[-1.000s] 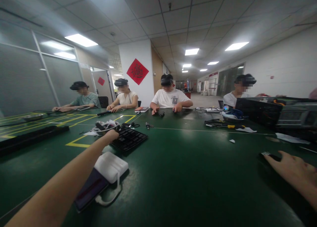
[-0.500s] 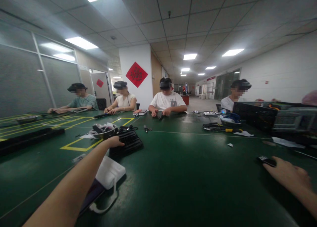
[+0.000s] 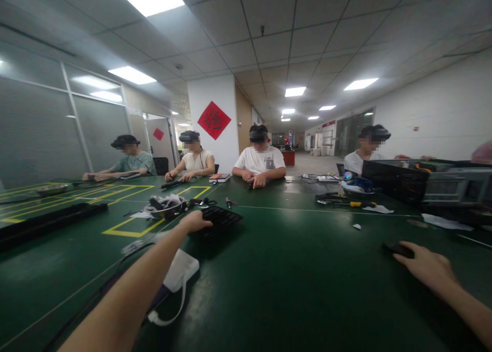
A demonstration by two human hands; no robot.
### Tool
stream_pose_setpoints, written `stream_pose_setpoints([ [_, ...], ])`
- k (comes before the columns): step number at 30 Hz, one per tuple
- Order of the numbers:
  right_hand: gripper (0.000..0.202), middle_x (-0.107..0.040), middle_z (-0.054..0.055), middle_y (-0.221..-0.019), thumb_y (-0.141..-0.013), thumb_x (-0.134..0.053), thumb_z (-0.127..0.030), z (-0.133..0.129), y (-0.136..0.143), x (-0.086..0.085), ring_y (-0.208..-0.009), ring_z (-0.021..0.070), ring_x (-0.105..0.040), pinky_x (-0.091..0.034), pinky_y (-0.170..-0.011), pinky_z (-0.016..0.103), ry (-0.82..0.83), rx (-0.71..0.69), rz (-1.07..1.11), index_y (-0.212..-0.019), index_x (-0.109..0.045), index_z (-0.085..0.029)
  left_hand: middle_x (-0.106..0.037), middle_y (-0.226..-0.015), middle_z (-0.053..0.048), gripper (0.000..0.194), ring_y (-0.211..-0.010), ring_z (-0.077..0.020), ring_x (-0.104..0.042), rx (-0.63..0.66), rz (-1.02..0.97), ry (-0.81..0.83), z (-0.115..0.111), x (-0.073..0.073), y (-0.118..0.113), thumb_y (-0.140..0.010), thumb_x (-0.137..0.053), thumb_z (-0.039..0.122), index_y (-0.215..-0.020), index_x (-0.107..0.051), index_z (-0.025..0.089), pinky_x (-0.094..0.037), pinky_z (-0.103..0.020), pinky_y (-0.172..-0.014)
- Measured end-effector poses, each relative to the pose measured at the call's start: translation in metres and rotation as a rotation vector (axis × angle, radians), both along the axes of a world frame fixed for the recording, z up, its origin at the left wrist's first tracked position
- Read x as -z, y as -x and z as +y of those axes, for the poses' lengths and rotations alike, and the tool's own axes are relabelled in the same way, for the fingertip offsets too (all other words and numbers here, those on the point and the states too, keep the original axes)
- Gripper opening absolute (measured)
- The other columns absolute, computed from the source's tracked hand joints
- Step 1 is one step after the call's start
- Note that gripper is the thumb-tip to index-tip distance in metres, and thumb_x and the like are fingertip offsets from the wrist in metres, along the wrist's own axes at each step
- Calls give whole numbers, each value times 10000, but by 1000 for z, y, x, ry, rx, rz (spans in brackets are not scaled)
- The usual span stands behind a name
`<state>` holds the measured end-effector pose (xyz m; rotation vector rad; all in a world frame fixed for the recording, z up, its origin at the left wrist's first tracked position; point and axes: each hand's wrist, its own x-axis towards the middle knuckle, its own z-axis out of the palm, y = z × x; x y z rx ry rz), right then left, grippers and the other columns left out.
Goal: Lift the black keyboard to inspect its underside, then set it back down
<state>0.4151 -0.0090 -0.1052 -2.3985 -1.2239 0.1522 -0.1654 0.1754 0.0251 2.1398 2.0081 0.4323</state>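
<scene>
My left hand [image 3: 197, 221] reaches forward and is closed on the near left edge of a flat black slatted panel [image 3: 223, 221], tilted above the green table. What the panel belongs to I cannot tell. At the right, my right hand [image 3: 425, 266] is wrapped round a small dark elongated object [image 3: 397, 249], whose end sticks out past the fingers; its kind is too blurred to make out. Beneath my left forearm lie a white box-shaped device [image 3: 184, 271] and a white cable [image 3: 177, 311], partly hidden.
A metal bowl [image 3: 177, 210] of cables stands beyond my left arm. A long black bar [image 3: 49, 223] lies at the left. Yellow-handled pliers [image 3: 355, 204] and an open computer case [image 3: 400, 180] are at the right. Several people sit across the green table [image 3: 292, 280].
My left hand has carried the panel rightward, and the panel now looks flatter. My right hand has moved left with its dark object. The camera view has shifted slightly.
</scene>
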Motion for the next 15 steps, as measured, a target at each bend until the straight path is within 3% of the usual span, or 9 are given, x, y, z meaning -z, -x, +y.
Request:
stream_pose_setpoints([
  [3,566,-447,80,-1178,-745,-388,-437,1,63,-27,-1035,202,-469,-399,-866,293,-37,-164,164,-1255,-323,-201,-614,-748,-56,290,-785,-234,-580,72,-160,-37,-19,0,-47,-643,-656,375,-752,-598,113,-432,-282,-656],
  [6,540,-413,75,-1206,-727,-440,-387,-3,138,-56,-1075,214,-426,-330,-940,370,-173,-379,438,-1225,-356,-197,-621,-838,-59,381,-796,-194,-583,189,-362,-79,-52,10,-104,-697,-587,420,-919,-565,111,-428,-239,-636],
  [9,530,-433,23,-1212,-699,-526,-348,-13,194,-70,-1094,171,-420,-306,-976,339,-306,-577,674,-1193,-379,-226,-610,-914,-86,453,-824,-169,-577,298,-531,-79,-95,32,-152,-716,-570,417,-1022,-513,89,-433,-220,-667],
  [12,514,-447,53,-1213,-711,-552,-301,-24,217,-68,-1101,150,-424,-313,-988,308,-383,-790,837,-1176,-379,-167,-594,-915,-107,517,-828,-192,-565,445,-859,6,-131,57,-177,-641,-647,424,-1003,-503,84,-436,-257,-698],
  [15,486,-446,88,-1214,-718,-560,-286,-33,222,-60,-1119,174,-415,-330,-981,324,-360,-867,861,-1149,-398,-130,-580,-918,-99,534,-854,-207,-554,556,-1081,132,-149,72,-183,-603,-687,418,-987,-492,102,-425,-290,-737],
])
